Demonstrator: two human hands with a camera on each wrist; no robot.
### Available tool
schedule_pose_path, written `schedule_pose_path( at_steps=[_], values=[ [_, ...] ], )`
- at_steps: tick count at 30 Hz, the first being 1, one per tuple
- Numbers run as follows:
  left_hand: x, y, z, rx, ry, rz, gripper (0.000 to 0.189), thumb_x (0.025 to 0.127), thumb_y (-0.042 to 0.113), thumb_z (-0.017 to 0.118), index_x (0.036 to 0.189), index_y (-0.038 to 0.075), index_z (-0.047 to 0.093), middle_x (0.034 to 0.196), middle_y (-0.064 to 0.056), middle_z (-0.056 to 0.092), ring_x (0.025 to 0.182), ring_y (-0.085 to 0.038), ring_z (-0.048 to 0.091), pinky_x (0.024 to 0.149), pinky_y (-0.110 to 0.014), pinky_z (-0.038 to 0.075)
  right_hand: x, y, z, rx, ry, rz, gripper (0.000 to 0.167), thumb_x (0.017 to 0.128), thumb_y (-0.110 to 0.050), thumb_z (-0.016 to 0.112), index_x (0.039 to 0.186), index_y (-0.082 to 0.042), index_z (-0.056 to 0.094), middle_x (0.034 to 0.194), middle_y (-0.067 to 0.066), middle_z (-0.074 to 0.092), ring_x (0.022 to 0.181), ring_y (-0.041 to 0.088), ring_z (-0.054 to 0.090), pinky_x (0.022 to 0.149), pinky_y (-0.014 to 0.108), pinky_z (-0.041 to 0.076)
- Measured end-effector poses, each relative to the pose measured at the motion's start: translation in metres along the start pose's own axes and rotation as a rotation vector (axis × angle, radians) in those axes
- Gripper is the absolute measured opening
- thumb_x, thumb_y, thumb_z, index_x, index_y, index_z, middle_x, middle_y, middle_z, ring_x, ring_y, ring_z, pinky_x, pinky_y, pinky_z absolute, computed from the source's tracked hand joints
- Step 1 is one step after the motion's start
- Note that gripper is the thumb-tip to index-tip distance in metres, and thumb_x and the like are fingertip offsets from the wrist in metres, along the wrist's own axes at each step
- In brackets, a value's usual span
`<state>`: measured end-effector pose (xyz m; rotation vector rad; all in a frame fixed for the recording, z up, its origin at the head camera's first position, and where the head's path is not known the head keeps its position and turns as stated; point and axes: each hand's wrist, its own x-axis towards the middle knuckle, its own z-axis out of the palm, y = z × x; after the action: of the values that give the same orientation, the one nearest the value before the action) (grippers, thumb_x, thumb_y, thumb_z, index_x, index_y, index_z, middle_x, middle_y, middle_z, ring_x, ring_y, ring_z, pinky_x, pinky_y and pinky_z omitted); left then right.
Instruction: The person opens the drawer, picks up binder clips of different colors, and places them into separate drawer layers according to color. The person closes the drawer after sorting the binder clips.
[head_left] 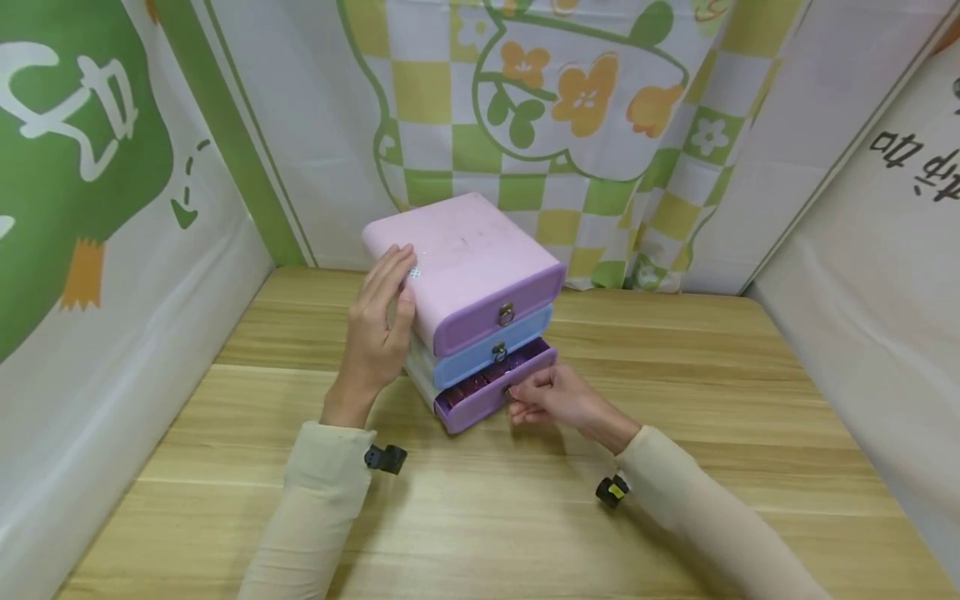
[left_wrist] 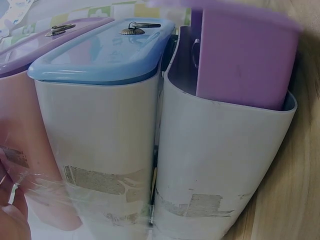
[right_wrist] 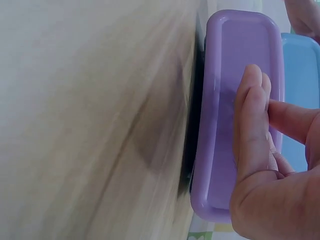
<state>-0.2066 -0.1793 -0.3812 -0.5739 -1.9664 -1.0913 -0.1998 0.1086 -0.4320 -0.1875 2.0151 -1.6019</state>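
A stack of three small drawers [head_left: 480, 250] stands on the table, its top casing pink. The top drawer front [head_left: 472, 321] is purple and the middle one [head_left: 457, 364] light blue; both sit closed. The purple bottom drawer [head_left: 468, 410] is pulled partway out, with dark reddish, shiny contents [head_left: 480, 383] inside. My left hand [head_left: 378, 329] rests against the left side and upper edge of the pink casing, fingers extended. At the front of the bottom drawer, my right hand [head_left: 555, 398] pinches its ring pull [head_left: 507, 392] between thumb and fingers; the pull is mostly hidden.
The wood-grain table [head_left: 712, 467] spreads around the stack. Behind it hangs a checked, flowered curtain [head_left: 517, 192], and printed white cloth walls [head_left: 862, 242] border both sides. Worn tape patches [left_wrist: 205, 205] mark the casings' side.
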Motion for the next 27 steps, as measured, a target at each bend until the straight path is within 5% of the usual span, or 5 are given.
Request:
schedule_pose_path(
  at_steps=[27],
  values=[
    [0.001, 0.001, 0.001, -0.002, 0.004, -0.023, 0.048, 0.106, 0.02, 0.044, 0.149, 0.002, 0.058, 0.159, -0.013, 0.055, 0.156, -0.03, 0.042, 0.134, -0.043, 0.03, 0.03, -0.007, 0.01, -0.003, 0.05, -0.023, 0.023, 0.102, -0.011, 0.066, 0.111, 0.009, 0.072, 0.094, 0.015, 0.08, 0.08, 0.017, 0.079, 0.086, 0.034, 0.068]
  ],
)
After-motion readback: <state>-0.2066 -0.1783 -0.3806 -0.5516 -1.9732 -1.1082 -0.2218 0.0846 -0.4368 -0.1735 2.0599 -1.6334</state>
